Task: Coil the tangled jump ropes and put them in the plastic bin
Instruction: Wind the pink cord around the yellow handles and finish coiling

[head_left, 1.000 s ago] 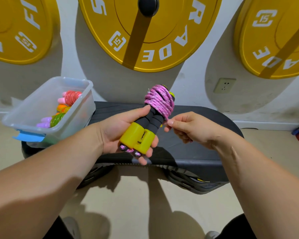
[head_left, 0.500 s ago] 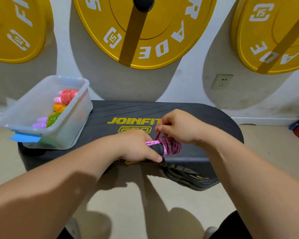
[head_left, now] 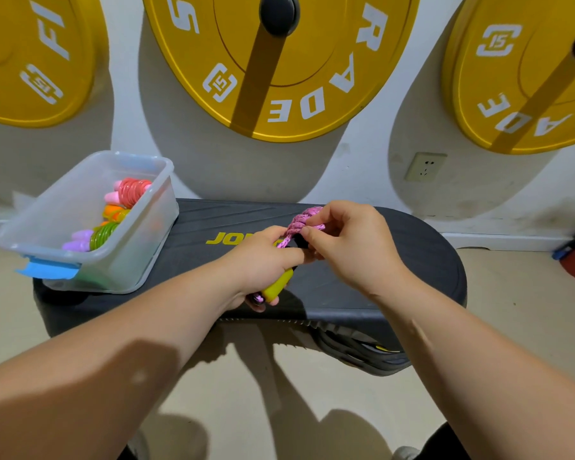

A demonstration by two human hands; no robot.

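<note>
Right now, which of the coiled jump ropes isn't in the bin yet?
The pink rope with yellow handles: both hands hold it over the black step, while the red, orange and green ropes lie in the plastic bin.

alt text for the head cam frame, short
Left hand grips a pink jump rope by its yellow handles while the right hand pinches its coil, above a black step platform. A plastic bin at left holds coiled ropes.

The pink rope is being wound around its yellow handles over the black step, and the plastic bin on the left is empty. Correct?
Not quite: the head view shows the plastic bin already holding coiled ropes. The rest stands.
</note>
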